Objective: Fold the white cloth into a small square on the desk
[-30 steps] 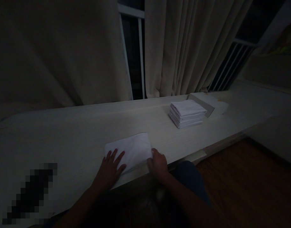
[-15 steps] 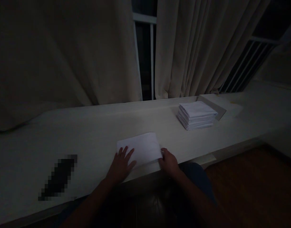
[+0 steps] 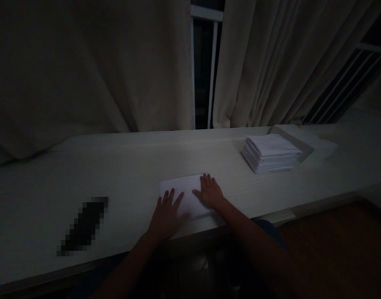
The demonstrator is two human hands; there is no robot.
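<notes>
A flat white folded sheet (image 3: pixel 186 187), paper or thin cloth, lies on the pale ledge close to its front edge. My left hand (image 3: pixel 167 211) rests on its left part with the fingers spread. On the right end, my right hand (image 3: pixel 211 192) lies flat, fingers stretched out and pointing away from me. Neither hand grips anything. Parts of the sheet are hidden beneath both palms. To the right, a neat stack of similar white folded pieces (image 3: pixel 271 153) stands on the ledge.
A grey flat board (image 3: pixel 307 151) and loose white papers (image 3: pixel 324 147) lie behind the stack. A dark pixelated object (image 3: pixel 84 226) is on the left of the ledge (image 3: pixel 131 162). Beige curtains (image 3: pixel 147 74) hang along the back, with a barred window (image 3: pixel 204 74) between them.
My right hand has let go of the sheet's right edge and moved up onto its surface, opening flat. My left hand stays on the sheet. The view has shifted slightly left.
</notes>
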